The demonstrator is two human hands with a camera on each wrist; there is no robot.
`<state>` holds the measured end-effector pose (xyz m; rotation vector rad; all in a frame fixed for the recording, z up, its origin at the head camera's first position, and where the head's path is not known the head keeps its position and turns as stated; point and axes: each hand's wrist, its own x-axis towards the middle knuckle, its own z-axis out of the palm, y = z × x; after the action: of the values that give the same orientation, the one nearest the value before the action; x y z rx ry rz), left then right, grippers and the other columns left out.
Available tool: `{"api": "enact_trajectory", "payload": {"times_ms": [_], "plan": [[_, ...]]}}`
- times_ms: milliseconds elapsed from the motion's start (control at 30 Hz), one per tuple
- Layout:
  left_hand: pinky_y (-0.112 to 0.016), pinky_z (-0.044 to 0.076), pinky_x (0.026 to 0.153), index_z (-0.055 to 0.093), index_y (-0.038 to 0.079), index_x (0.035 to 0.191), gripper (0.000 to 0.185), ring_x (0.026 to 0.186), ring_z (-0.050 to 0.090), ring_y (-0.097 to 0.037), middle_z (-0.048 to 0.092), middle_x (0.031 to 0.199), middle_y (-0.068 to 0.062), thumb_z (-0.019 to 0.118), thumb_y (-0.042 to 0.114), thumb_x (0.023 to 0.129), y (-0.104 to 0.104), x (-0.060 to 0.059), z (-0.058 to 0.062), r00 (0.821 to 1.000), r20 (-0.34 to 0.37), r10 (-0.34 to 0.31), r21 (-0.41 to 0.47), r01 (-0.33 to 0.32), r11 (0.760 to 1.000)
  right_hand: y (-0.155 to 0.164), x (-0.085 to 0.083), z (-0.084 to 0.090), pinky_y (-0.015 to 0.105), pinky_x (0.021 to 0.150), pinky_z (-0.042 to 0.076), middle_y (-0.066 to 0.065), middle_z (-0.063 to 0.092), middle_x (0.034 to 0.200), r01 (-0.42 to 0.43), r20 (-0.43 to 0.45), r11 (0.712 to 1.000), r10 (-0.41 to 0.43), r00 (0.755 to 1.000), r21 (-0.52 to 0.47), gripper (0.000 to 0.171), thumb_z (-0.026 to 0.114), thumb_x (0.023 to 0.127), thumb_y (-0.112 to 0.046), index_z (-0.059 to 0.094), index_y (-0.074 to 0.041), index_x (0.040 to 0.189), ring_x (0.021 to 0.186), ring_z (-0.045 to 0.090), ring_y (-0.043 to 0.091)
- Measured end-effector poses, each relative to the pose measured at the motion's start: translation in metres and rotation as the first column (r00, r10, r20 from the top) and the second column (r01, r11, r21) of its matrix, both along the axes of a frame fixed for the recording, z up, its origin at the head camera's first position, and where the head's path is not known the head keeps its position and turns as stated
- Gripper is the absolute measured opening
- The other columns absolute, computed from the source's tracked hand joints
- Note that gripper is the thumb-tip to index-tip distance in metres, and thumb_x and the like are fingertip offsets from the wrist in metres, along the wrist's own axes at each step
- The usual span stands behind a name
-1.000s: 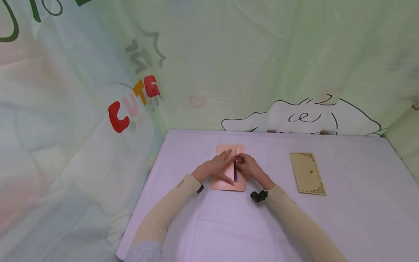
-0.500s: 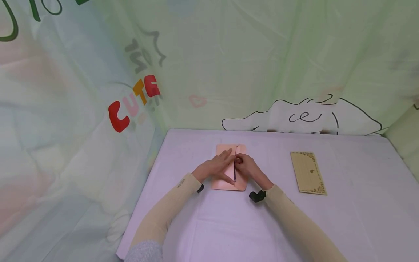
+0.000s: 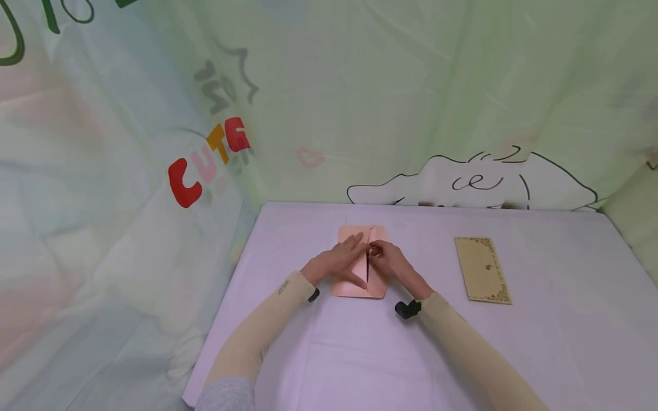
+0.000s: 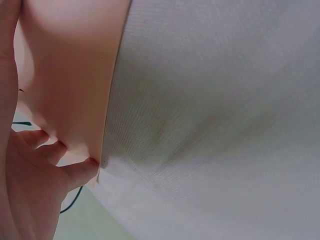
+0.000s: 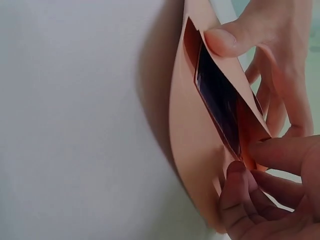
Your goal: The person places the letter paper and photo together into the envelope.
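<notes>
A pink paper envelope lies on the table, with a long slit down its front. Inside the slit shows a dark, glossy flat card-like thing, mostly covered by the paper. My left hand rests on the envelope's left part with fingers spread, its thumb by the slit's lower end. From the other side, my right hand pinches the envelope's edge at the slit between thumb and finger. In the right wrist view, its fingertips sit at one end of the opening. Whether they also touch the dark thing, I cannot tell.
A light wooden-looking rectangular board with a dark ornamental border lies to the right on the table, which has a pale lilac cover. Printed cloth hangs behind and to the left.
The dark strip showing in the slit has become narrower. Both hands keep nearly the same place on the envelope.
</notes>
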<state>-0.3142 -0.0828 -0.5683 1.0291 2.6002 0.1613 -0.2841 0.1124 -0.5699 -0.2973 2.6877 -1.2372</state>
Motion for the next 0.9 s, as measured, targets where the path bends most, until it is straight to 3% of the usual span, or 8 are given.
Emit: {"api": "enact_trajectory", "payload": {"times_ms": [233, 500, 900], "plan": [[-0.053, 0.025, 0.123, 0.021, 0.027, 0.153, 0.105, 0.158, 0.002, -0.03, -0.003, 0.171, -0.011, 0.068, 0.078, 0.074, 0.0, 0.0, 0.001, 1.0, 0.009, 0.003, 0.01, -0.003, 1.0, 0.017, 0.01, 0.004, 0.05, 0.092, 0.054, 0.027, 0.066, 0.115, 0.006, -0.056, 1.0, -0.007, 0.998, -0.002, 0.045, 0.064, 0.096, -0.008, 0.053, 0.01, 0.135, 0.104, 0.065, 0.038], [-0.051, 0.026, 0.123, 0.023, 0.028, 0.151, 0.103, 0.158, 0.004, -0.031, -0.001, 0.17, -0.011, 0.068, 0.079, 0.073, 0.001, -0.002, -0.001, 1.0, -0.003, -0.001, -0.001, 0.001, 1.0, 0.041, 0.022, 0.01, 0.047, 0.089, 0.055, 0.026, 0.06, 0.12, 0.05, -0.03, 0.998, -0.048, 0.998, 0.049, 0.049, 0.065, 0.097, -0.013, 0.05, 0.008, 0.139, 0.106, 0.063, 0.036], [-0.051, 0.022, 0.124, 0.021, 0.026, 0.149, 0.102, 0.158, 0.003, -0.032, -0.002, 0.17, -0.014, 0.069, 0.077, 0.075, 0.0, -0.002, 0.0, 1.0, 0.008, -0.025, -0.002, 0.025, 1.0, 0.095, 0.038, 0.013, 0.053, 0.092, 0.052, 0.031, 0.056, 0.127, 0.118, -0.044, 0.984, -0.113, 0.993, 0.132, 0.052, 0.063, 0.098, -0.016, 0.047, 0.009, 0.141, 0.112, 0.059, 0.042]]}}
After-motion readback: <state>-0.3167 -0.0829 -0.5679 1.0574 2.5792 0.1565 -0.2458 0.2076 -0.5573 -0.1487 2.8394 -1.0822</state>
